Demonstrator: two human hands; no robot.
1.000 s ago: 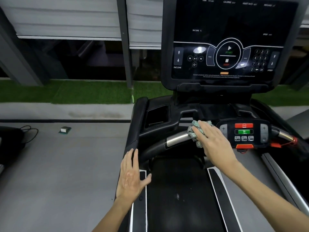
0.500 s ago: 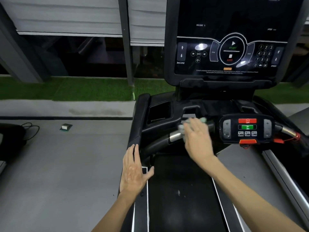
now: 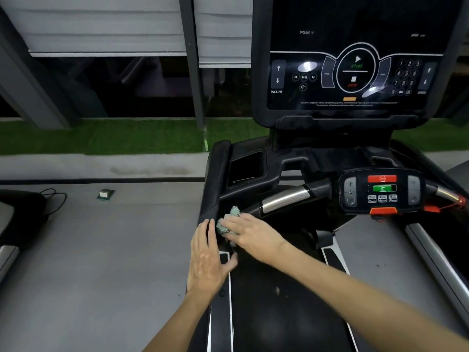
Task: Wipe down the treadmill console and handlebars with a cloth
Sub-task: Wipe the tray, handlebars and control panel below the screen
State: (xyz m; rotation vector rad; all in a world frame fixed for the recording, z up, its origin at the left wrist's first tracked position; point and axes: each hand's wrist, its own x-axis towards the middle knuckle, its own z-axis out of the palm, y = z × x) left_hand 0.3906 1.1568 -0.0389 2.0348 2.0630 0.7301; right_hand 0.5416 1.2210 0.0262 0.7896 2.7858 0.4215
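Note:
The treadmill console screen [image 3: 352, 69] stands upright at the top right, dark with lit controls. Below it a small control panel [image 3: 380, 191] with red and green buttons sits on the front handlebar [image 3: 284, 200], whose chrome section shows bare. My right hand [image 3: 250, 236] presses a crumpled pale green cloth [image 3: 229, 221] against the left end of that bar, where it meets the black left side rail [image 3: 215, 189]. My left hand [image 3: 206, 257] rests flat on the lower end of the left side rail, fingers straight, just left of the cloth.
The black running belt [image 3: 279, 313] stretches below my arms between white-lined side strips. Grey floor lies to the left, with a small box [image 3: 105, 194] and a cable [image 3: 54, 199] beside a dark object. A green turf strip [image 3: 114, 137] and window frames run behind.
My right hand has slid the cloth leftward and down along the handlebar, from beside the control panel to the bar's left end. The left hand has stayed on the side rail.

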